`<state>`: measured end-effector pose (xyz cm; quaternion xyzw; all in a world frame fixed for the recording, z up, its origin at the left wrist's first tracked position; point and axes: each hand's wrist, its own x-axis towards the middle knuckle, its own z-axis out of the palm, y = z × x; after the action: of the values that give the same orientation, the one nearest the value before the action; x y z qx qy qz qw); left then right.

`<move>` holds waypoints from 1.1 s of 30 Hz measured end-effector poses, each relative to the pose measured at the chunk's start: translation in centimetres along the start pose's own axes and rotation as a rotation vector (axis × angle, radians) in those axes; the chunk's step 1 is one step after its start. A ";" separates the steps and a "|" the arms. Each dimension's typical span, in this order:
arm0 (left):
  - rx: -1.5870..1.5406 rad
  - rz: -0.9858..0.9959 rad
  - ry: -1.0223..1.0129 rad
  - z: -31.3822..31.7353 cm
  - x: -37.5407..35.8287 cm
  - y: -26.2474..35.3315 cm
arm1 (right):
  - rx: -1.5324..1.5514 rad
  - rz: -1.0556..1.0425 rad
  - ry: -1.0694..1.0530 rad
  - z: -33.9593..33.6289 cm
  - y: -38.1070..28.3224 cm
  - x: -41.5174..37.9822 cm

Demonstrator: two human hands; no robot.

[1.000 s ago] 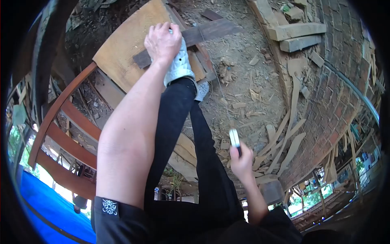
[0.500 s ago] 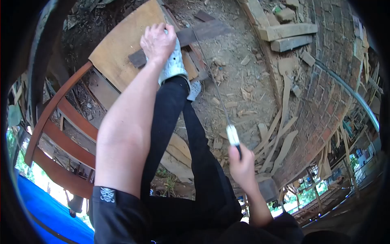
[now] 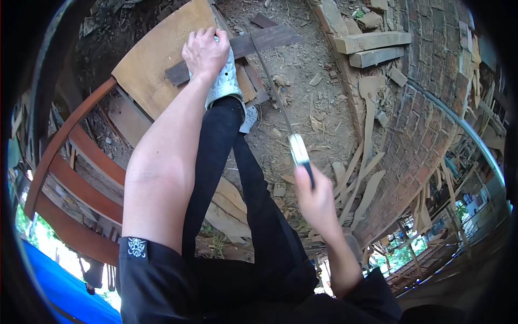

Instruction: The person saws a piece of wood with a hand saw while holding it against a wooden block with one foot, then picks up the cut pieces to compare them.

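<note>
Two hands, one saw (image 3: 298,150), one dark board (image 3: 267,42). Change from the previous frame: right hand (image 3: 317,201) and saw handle are nearer the board; less blade lies between them. Right hand: clenched around the handle. Left hand (image 3: 205,54): fingers curled over the toe of a white shoe (image 3: 222,83); cannot tell whether it grips the board. Board lies across a pale panel (image 3: 154,59), under that shoe; the blade meets its overhanging part. Counted: two shoes, two stacked wood blocks (image 3: 372,42) at right, three red-brown slats (image 3: 83,191) at left.
</note>
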<state>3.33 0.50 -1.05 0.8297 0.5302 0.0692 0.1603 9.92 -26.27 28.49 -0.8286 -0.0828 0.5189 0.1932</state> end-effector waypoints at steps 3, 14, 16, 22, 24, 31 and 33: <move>-0.010 0.021 0.027 -0.3 0.4 0.3 | -0.039 0.046 0.007 -1.9 -1.3 -0.5; -0.063 -0.002 0.006 -0.3 0.5 -0.1 | -0.111 -0.009 0.002 2.1 -5.1 9.7; -0.036 0.009 0.002 0.4 -0.4 0.5 | -0.089 0.017 0.004 -1.9 -3.5 0.3; -0.077 0.021 0.117 1.1 0.1 -0.2 | -0.132 -0.035 0.100 -2.4 -0.4 2.5; -0.073 0.026 0.112 0.8 0.3 -0.2 | -0.170 -0.008 0.058 1.4 -1.4 9.5; -0.102 0.013 0.085 0.7 0.3 -0.4 | -0.080 -0.127 0.082 3.1 -3.1 10.4; -0.084 -0.003 0.049 0.1 -0.1 0.0 | -0.026 -0.031 0.018 -0.1 -0.2 0.5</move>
<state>3.31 0.37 -1.09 0.8194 0.5320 0.1114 0.1820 10.24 -25.94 28.18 -0.8342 -0.1007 0.5074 0.1912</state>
